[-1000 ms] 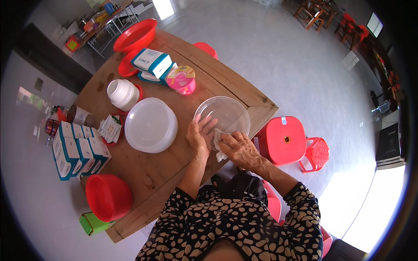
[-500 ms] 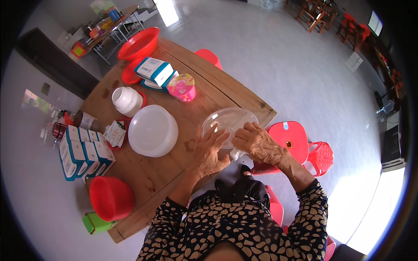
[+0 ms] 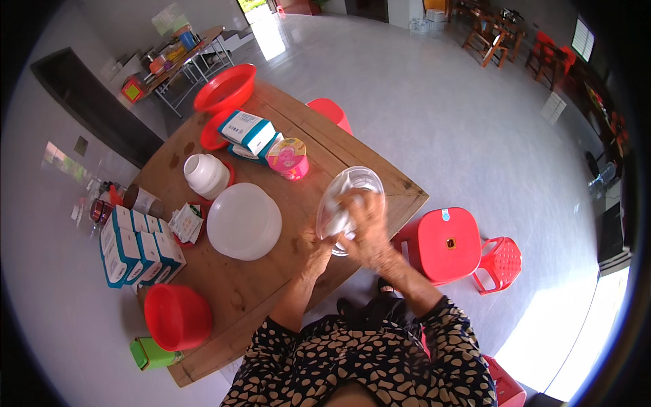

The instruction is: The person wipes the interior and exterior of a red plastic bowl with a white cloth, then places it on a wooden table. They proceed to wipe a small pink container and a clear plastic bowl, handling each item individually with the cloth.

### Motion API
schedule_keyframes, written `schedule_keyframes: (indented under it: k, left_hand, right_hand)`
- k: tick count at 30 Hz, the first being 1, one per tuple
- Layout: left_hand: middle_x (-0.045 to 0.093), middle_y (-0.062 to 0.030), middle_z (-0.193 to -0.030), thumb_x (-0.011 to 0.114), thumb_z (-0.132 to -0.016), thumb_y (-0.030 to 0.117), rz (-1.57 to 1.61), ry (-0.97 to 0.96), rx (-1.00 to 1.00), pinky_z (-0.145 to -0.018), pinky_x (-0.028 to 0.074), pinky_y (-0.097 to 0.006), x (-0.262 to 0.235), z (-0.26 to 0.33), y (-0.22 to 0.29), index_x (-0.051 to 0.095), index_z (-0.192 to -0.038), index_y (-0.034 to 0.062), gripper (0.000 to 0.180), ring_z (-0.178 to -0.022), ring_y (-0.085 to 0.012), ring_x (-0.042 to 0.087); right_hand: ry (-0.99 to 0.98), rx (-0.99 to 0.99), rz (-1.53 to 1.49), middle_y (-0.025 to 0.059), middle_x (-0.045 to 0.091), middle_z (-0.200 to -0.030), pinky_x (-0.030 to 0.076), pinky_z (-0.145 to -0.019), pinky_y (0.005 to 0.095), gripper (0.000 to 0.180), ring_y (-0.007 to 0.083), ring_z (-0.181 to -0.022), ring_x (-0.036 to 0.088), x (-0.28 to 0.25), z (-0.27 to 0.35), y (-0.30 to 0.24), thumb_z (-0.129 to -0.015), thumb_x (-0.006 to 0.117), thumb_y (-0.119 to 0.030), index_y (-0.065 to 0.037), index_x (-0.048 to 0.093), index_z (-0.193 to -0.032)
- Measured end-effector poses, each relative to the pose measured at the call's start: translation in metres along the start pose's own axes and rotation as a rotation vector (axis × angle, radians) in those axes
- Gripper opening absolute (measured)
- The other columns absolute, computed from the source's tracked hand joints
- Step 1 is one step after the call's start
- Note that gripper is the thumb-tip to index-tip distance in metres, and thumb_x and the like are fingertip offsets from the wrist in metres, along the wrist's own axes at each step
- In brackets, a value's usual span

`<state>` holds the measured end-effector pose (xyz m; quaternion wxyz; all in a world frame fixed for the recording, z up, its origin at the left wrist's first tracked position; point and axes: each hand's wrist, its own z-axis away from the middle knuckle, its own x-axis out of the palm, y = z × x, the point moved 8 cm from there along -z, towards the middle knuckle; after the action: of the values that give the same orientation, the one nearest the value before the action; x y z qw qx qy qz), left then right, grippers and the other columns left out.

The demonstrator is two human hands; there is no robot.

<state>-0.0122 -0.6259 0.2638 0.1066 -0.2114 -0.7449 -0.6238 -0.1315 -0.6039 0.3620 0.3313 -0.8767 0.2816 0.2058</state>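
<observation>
In my left hand (image 3: 314,249) is the near-left rim of a clear plastic round lid or shallow bowl (image 3: 375,182), tilted up above the table's right-hand edge. My right hand (image 3: 366,227), smeared by motion, is over its inner face and presses a white crumpled tissue or cloth (image 3: 335,216) against it. Part of the clear piece is hidden behind that hand. Left of my hands, a round translucent white lid or container (image 3: 244,221) lies on the wooden table (image 3: 271,281).
Toward the back stand a pink tub (image 3: 288,159), blue-and-white boxes (image 3: 248,130) and a red basin (image 3: 225,88). On the left are a white jar (image 3: 206,175), stacked boxes (image 3: 139,247) and a red bucket (image 3: 178,317). A red stool (image 3: 444,244) stands right of the table.
The clear piece has gone from lying nearly flat to tilted upright. My right hand has moved left with the white tissue or cloth onto its inner face; my left hand has closed on its rim.
</observation>
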Motion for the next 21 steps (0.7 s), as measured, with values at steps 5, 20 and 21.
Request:
schedule_keyframes:
  k: [5,20,21]
  left_hand:
    - [0.056,-0.0008,-0.114,0.073,-0.081,0.013,0.039,0.067,-0.093,-0.086,0.05,-0.03,-0.033,0.016,-0.022,0.055,-0.12,0.0072,0.043,-0.103,-0.0117,0.054]
    - [0.045,-0.0115,-0.138,0.059,-0.085,-0.005,0.068,0.005,-0.131,-0.098,0.044,-0.032,-0.012,0.015,0.001,0.037,-0.14,0.0054,0.059,-0.127,-0.0207,0.045]
    - [0.046,-0.0095,-0.137,0.06,-0.085,-0.003,0.05,0.026,-0.113,-0.098,0.044,-0.032,-0.017,0.015,-0.002,0.037,-0.14,0.006,0.06,-0.125,-0.0194,0.046]
  right_hand:
    - [-0.007,0.043,-0.048,0.0112,0.044,-0.125,0.03,-0.096,0.0512,0.045,0.0377,-0.113,0.039,0.035,0.01,-0.021,-0.072,0.065,-0.03,-0.014,0.055,-0.113]
    - [0.009,0.305,-0.202,0.0141,0.037,-0.139,0.025,-0.105,0.0502,0.054,0.0377,-0.13,0.03,0.044,-0.003,0.045,-0.092,0.046,-0.045,-0.013,0.045,-0.134]
    - [-0.096,0.271,-0.167,0.014,0.029,-0.147,0.02,-0.108,0.0512,0.062,0.0381,-0.138,0.02,0.052,0.001,0.033,-0.093,0.04,-0.052,-0.013,0.039,-0.141]
